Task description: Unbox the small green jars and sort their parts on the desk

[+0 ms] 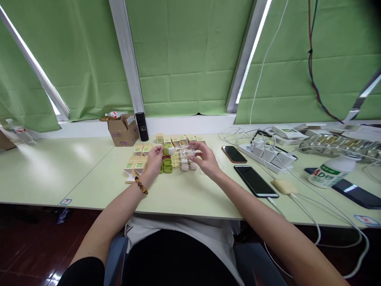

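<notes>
Above the table (184, 198), my left hand (154, 162) pinches a small green case with a white part (168, 149). My right hand (206, 159) has its thumb and fingers closed around a clear plastic piece (187, 151), close to the green case but seemingly apart from it. Below the hands lie open green cases (168, 166), small pale yellow pieces (176, 160) and several white rounded pieces (185, 165). Small cream boxes with green labels (139, 165) stand left of my left hand, and more line up behind.
A cardboard box (123, 130) and a black cylinder (142, 126) stand at the back left. On the right are two phones (256, 180), a power strip (266, 157) with chargers and loose cables, a white bottle (332, 171) and a dark phone (357, 193).
</notes>
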A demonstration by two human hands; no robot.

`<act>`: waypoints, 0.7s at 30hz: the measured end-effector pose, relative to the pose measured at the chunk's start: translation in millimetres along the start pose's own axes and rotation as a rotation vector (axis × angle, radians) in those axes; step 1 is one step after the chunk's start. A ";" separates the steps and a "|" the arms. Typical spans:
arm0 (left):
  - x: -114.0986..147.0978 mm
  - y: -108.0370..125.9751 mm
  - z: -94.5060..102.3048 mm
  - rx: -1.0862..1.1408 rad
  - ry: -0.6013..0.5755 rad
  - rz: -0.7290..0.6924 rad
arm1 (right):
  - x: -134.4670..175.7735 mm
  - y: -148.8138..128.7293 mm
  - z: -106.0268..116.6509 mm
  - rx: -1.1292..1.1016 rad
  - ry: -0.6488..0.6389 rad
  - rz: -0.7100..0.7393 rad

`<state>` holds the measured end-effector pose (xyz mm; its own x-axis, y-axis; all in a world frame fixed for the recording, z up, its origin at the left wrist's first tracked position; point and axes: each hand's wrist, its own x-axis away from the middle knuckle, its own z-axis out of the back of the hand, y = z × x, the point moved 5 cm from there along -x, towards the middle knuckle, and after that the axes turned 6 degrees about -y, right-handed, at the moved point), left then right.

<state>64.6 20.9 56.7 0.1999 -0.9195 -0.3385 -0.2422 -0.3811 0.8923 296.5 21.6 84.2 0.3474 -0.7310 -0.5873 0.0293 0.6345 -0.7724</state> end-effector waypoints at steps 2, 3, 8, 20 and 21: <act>0.7 0.3 -0.9 -0.001 -0.015 0.006 | 4.9 -13.3 13.8 0.053 -0.026 0.031; 0.9 0.3 -1.3 -0.003 -0.024 0.010 | 9.7 -19.9 22.4 0.109 -0.031 0.052; -0.6 -3.9 -0.8 0.011 -0.028 0.030 | 48.6 -28.6 70.5 0.403 -0.049 0.008; -2.1 -7.8 -0.5 0.009 -0.046 -0.002 | 114.6 17.8 99.9 0.775 -0.069 -0.166; -1.7 -7.4 -0.8 0.008 -0.048 -0.002 | 114.9 20.6 99.4 0.771 -0.074 -0.169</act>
<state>66.9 25.4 50.9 0.1546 -0.9221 -0.3547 -0.2492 -0.3838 0.8892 430.2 -24.4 24.9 0.3408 -0.8313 -0.4390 0.7186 0.5314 -0.4486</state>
